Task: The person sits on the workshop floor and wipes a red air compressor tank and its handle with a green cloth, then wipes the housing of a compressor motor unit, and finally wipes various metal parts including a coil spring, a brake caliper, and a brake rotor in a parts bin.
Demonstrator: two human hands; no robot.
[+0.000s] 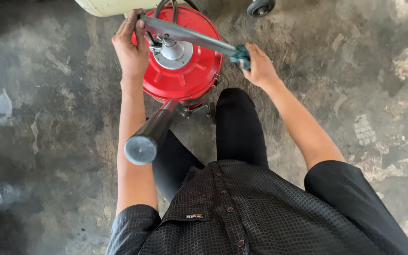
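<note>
Across the red pump bucket (185, 78) lid | grey lever bar (190, 35) runs left-right | left hand (131, 47) wrapped on far-left end | right hand (259, 63) clamped on teal grip (241, 55), both equally close

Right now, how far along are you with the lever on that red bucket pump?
Done: the grey lever lies across the lid of the red bucket pump, which stands on the concrete floor. In hand: the left hand holds the lever's far end, the right hand its teal grip. Left: the black handle is untouched.
</note>
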